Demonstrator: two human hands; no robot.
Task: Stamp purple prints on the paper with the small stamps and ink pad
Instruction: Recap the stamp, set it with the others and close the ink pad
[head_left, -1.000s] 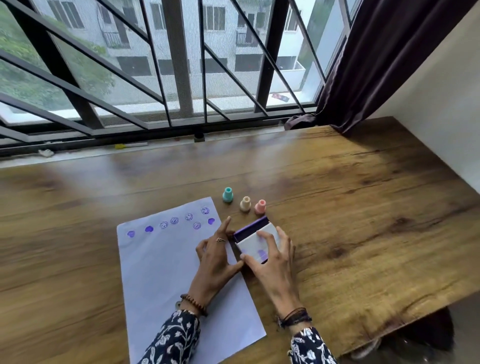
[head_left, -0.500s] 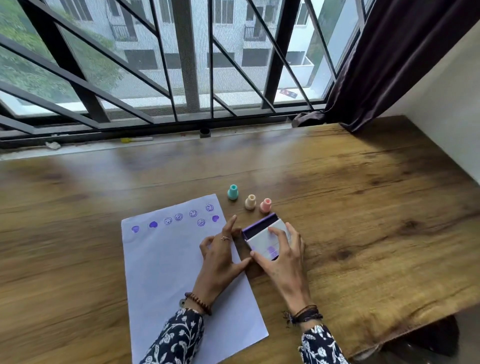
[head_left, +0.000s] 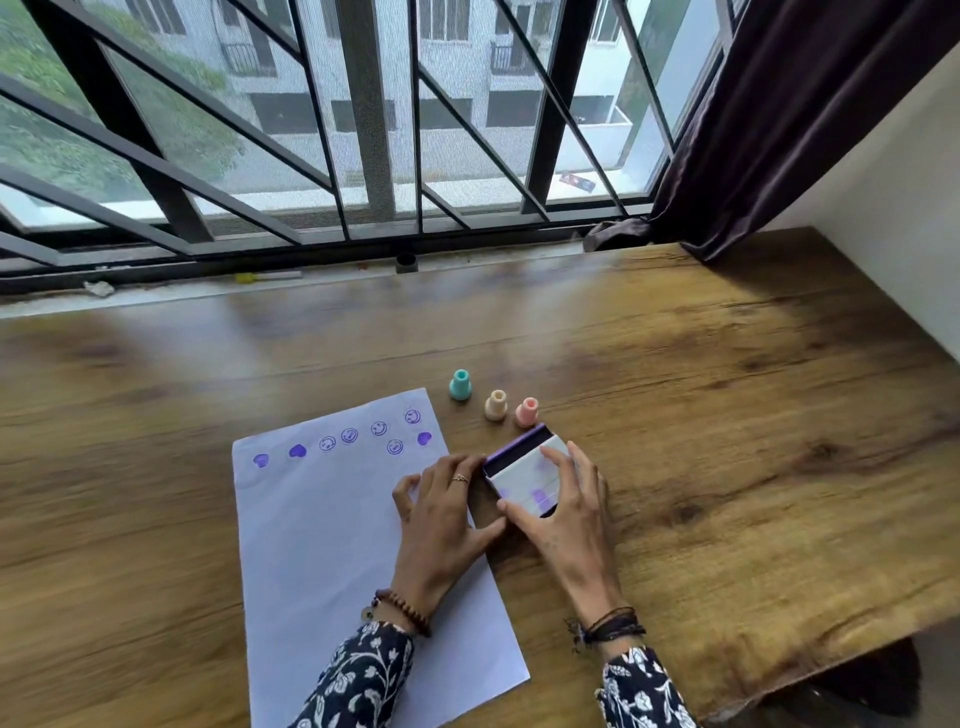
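A white sheet of paper (head_left: 332, 530) lies on the wooden table with a row of several purple prints (head_left: 349, 435) along its top edge. Three small stamps stand upright beyond it: teal (head_left: 460, 385), cream (head_left: 496, 405) and pink (head_left: 527, 412). The ink pad (head_left: 524, 470) sits just right of the paper, its white lid tilted over the purple base. My right hand (head_left: 563, 512) holds the lid from the right and front. My left hand (head_left: 441, 512) rests on the paper's right edge, fingertips and thumb against the pad's left side.
The wooden table (head_left: 727, 441) runs to a barred window (head_left: 363, 156) at the back. A dark curtain (head_left: 769, 130) hangs at the back right beside a white wall. The table's front edge drops off at the lower right.
The ink pad's lid has come down closer to the base under my right hand. Both hands stay at the pad. The camera view has shifted slightly.
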